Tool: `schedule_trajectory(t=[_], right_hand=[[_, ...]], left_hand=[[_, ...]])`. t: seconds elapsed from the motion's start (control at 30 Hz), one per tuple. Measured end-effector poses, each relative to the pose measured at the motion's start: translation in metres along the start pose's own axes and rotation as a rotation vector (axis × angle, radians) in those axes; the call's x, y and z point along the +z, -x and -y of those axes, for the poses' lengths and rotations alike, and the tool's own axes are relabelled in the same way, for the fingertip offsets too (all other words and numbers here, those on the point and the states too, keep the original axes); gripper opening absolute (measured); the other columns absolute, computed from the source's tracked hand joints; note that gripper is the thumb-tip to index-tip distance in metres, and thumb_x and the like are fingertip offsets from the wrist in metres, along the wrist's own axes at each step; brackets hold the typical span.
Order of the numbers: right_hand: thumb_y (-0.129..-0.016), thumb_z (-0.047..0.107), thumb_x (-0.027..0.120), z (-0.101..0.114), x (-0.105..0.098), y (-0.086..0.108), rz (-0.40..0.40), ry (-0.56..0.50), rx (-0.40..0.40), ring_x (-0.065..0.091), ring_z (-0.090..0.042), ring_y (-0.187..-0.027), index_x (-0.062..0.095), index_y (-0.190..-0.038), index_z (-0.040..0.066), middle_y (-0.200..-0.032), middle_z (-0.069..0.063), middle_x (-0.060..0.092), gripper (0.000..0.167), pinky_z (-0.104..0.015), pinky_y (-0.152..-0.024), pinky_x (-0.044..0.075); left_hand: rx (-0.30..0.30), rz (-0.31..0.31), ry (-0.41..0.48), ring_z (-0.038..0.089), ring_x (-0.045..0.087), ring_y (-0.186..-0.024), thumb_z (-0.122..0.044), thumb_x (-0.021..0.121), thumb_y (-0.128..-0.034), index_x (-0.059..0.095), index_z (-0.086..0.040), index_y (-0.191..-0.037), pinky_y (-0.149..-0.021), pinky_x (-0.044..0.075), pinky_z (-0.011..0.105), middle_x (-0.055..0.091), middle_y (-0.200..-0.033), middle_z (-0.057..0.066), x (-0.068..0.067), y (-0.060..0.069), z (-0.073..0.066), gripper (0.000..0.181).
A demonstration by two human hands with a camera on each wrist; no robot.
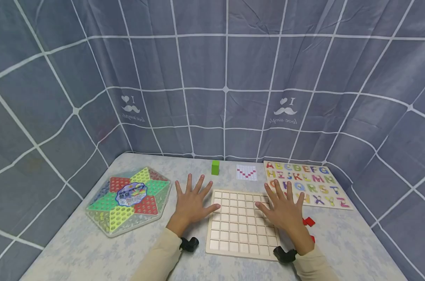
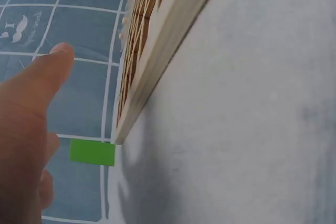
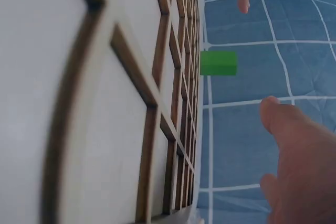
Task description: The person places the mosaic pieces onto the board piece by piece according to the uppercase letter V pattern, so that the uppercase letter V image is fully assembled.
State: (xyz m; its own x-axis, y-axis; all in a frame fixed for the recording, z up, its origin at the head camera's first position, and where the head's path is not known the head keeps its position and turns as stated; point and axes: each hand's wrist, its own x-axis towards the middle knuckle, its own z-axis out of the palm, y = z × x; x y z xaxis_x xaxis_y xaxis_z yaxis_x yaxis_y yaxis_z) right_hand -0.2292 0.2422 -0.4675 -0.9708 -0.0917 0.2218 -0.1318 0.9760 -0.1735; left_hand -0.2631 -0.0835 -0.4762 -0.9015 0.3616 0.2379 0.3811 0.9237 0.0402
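As we look down, our left grip (image 1: pixel 193 203) and right grip (image 1: pixel 286 210) hover, splayed and released, at opposite edges of a wooden grid board (image 1: pixel 233 227) on the pale surface (image 1: pixel 198 269). Beyond it we find a green block (image 1: pixel 215 168) and a patterned card (image 1: pixel 246 172), then a blue-grey grid-printed curtain (image 1: pixel 202 62).

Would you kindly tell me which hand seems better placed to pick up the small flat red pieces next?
Probably the right hand: it is empty, and the red pieces lie beside its wrist. The left hand is also empty, but most of the pale wooden grid board lies between it and them.
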Motion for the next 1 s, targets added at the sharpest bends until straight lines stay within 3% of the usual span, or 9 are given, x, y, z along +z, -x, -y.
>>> schedule_trajectory(t=[0.13,0.23,0.37,0.43,0.53,0.67,0.87,1.0], right_hand=[[-0.093,0.077,0.043,-0.008,-0.007,0.016,0.005,0.022,-0.022,-0.010,-0.043,-0.150,0.035,-0.160,0.022,-0.167,-0.014,0.015,0.087,-0.075,-0.105,-0.013],[-0.092,0.073,0.052,-0.022,-0.020,0.036,0.019,-0.002,-0.064,-0.009,-0.044,-0.150,0.037,-0.159,0.023,-0.167,-0.014,0.015,0.084,-0.077,-0.105,-0.009],[-0.088,0.057,0.072,-0.052,-0.042,0.068,0.117,-0.160,-0.074,0.009,-0.051,-0.148,0.041,-0.157,0.019,-0.164,-0.020,0.023,0.084,-0.079,-0.105,0.010],[-0.085,0.047,0.079,-0.069,-0.049,0.083,0.161,-0.252,-0.033,0.024,-0.051,-0.143,0.044,-0.154,0.014,-0.158,-0.023,0.033,0.084,-0.077,-0.102,0.024],[-0.082,0.037,0.085,-0.094,-0.052,0.100,0.166,-0.325,0.047,0.044,-0.048,-0.130,0.054,-0.144,0.006,-0.144,-0.024,0.050,0.076,-0.068,-0.094,0.043],[-0.079,0.032,0.088,-0.114,-0.044,0.107,0.151,-0.359,0.096,0.060,-0.037,-0.110,0.066,-0.128,0.002,-0.122,-0.017,0.064,0.061,-0.055,-0.085,0.054],[-0.079,0.028,0.088,-0.119,-0.024,0.108,0.088,-0.328,0.041,0.061,-0.027,-0.101,0.072,-0.123,0.007,-0.110,-0.004,0.067,0.051,-0.042,-0.080,0.054],[-0.080,0.022,0.088,-0.119,-0.015,0.111,0.023,-0.277,0.006,0.055,-0.024,-0.093,0.077,-0.112,0.011,-0.099,0.002,0.062,0.036,-0.042,-0.075,0.049]], left_hand=[[0.087,0.054,0.117,0.046,0.001,-0.150,-0.081,0.046,-0.0881,0.034,-0.030,-0.160,-0.107,0.003,0.078,0.017,-0.168,0.005,-0.005,0.009,0.005,0.089],[0.187,0.137,0.323,0.047,0.004,-0.150,-0.072,0.061,-0.0872,0.035,-0.026,-0.160,-0.107,0.009,0.077,0.020,-0.167,0.007,-0.009,0.021,0.014,0.089],[0.274,0.255,0.564,0.047,0.018,-0.148,-0.059,0.079,-0.0797,0.040,-0.018,-0.157,-0.108,0.018,0.074,0.028,-0.164,0.011,-0.013,0.039,0.026,0.096],[0.297,0.285,0.616,0.046,0.023,-0.147,-0.057,0.083,-0.0764,0.042,-0.014,-0.156,-0.109,0.019,0.073,0.031,-0.162,0.013,-0.013,0.046,0.029,0.099],[0.316,0.289,0.633,0.044,0.027,-0.146,-0.056,0.086,-0.0735,0.045,-0.012,-0.153,-0.111,0.017,0.070,0.035,-0.160,0.013,-0.012,0.052,0.032,0.100],[0.337,0.272,0.615,0.047,0.027,-0.145,-0.057,0.086,-0.0719,0.051,-0.012,-0.149,-0.110,0.015,0.072,0.040,-0.158,0.010,-0.009,0.054,0.034,0.095],[0.347,0.272,0.610,0.047,0.024,-0.146,-0.060,0.083,-0.0740,0.060,-0.017,-0.141,-0.108,0.012,0.075,0.043,-0.157,0.004,-0.002,0.056,0.032,0.083],[0.353,0.240,0.578,0.046,0.027,-0.145,-0.063,0.081,-0.0754,0.062,-0.020,-0.138,-0.109,0.014,0.074,0.045,-0.155,0.002,0.002,0.055,0.028,0.078]])
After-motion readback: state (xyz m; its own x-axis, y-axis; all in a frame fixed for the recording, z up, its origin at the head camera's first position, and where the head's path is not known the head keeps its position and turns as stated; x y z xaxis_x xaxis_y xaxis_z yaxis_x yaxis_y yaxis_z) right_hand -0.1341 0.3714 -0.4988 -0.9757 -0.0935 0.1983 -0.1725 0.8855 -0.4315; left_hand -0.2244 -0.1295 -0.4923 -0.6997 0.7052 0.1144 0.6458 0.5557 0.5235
